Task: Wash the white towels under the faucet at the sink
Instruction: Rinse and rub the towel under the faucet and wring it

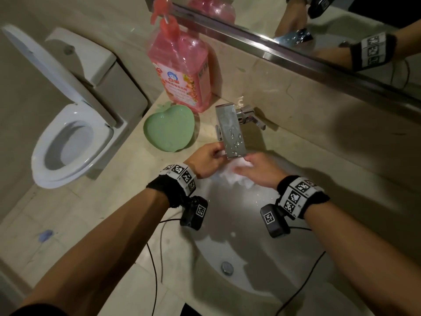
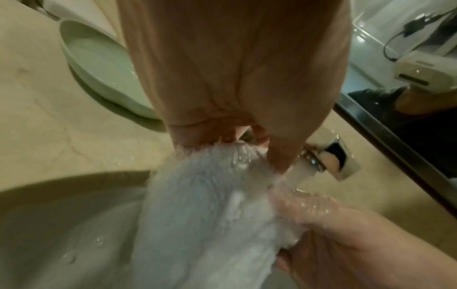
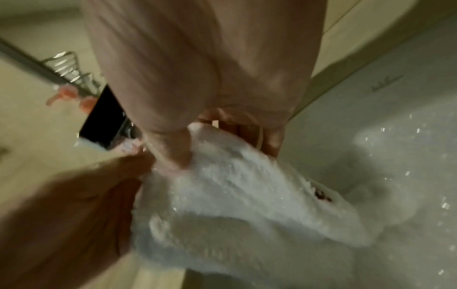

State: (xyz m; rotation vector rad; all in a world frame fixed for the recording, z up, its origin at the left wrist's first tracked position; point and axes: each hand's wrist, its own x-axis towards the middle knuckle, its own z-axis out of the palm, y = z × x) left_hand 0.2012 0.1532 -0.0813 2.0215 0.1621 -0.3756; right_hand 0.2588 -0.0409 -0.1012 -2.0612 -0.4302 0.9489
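A wet white towel (image 1: 237, 176) hangs bunched under the chrome faucet (image 1: 230, 131) over the sink basin (image 1: 239, 247). My left hand (image 1: 206, 159) pinches its upper left edge, thumb and fingers curled round the cloth (image 2: 210, 205). On the towel's right side, my right hand (image 1: 259, 169) grips it, the fingers closed over the top edge (image 3: 235, 185). Water runs from the spout (image 2: 319, 166) onto the towel and my right hand's fingers (image 2: 309, 205). A small dark mark (image 3: 321, 195) shows on the towel.
A green heart-shaped dish (image 1: 169, 127) and a pink soap pump bottle (image 1: 180, 65) stand on the counter left of the faucet. A toilet (image 1: 68, 133) with raised lid is farther left. A mirror (image 1: 319, 23) runs along the back wall. The drain (image 1: 227, 267) lies near me.
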